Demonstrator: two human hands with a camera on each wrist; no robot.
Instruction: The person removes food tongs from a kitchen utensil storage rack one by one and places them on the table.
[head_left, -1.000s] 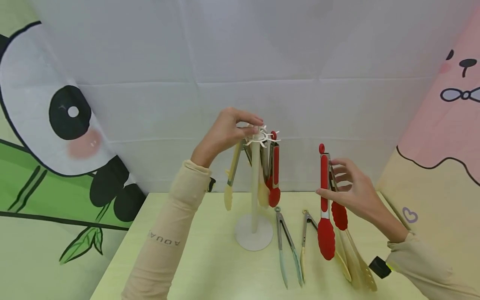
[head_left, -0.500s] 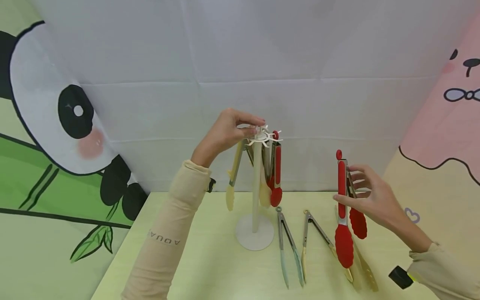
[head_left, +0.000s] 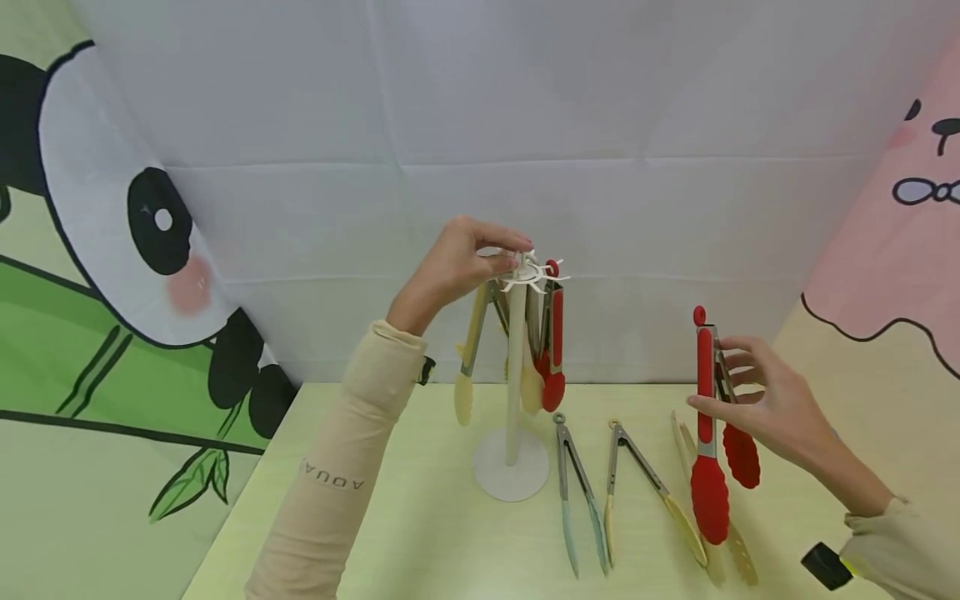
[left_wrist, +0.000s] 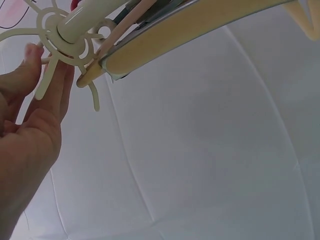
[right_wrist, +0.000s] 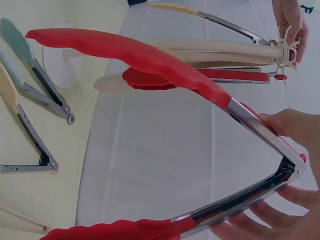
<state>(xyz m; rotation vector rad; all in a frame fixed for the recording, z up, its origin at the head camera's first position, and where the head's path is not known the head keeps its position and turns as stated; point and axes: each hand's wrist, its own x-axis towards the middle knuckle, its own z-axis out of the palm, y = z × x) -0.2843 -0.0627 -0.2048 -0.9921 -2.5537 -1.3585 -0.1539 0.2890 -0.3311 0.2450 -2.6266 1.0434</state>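
My left hand (head_left: 457, 271) pinches the top of a cream utensil stand (head_left: 514, 375); thumb and fingers sit at its hooked ring (left_wrist: 55, 52) in the left wrist view. From the hooks hang red tongs (head_left: 556, 333), pale yellow tongs (head_left: 468, 358) and other utensils partly hidden behind the pole. Over the table's right side my right hand (head_left: 772, 408) holds another pair of red tongs (head_left: 709, 492), heads down and arms spread, thumb on one arm and fingers on the other. The right wrist view shows these tongs (right_wrist: 165, 65) spread wide, with the hinge near the palm.
Teal-tipped tongs (head_left: 567, 492) and yellow-tipped tongs (head_left: 651, 475) lie spread on the pale table (head_left: 420, 517), right of the stand's round base (head_left: 495, 487). A beige utensil (head_left: 738, 554) lies partly behind the held tongs. White cloth (head_left: 585, 200) rises behind the table.
My right hand has moved right and slightly down with the red tongs, uncovering more of the yellow-tipped tongs. My left hand stays on top of the stand.
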